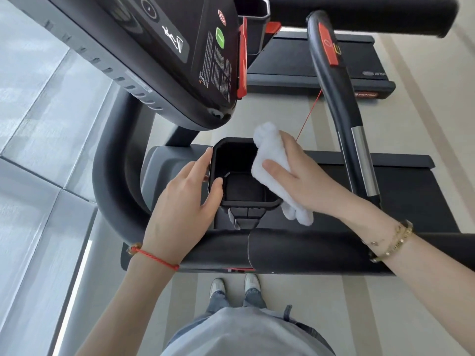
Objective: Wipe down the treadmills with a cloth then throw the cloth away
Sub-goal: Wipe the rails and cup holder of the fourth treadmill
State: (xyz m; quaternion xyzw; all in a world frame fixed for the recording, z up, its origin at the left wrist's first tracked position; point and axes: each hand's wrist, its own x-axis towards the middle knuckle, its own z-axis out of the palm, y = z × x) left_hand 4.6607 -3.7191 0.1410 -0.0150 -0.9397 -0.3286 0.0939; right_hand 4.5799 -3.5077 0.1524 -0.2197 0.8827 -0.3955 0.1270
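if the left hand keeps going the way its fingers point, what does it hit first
Most likely the black cup holder: the left hand already has its fingertips at the holder's left wall. Depth is hard to judge from above.

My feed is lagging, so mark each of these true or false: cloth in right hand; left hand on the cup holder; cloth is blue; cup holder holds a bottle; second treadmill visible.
1. The right hand holds the white cloth. True.
2. The left hand rests on the black cup holder. True.
3. The cloth is blue. False: it is white.
4. The cup holder holds a bottle. False: nothing shows inside it.
5. A second treadmill lies beyond. True.
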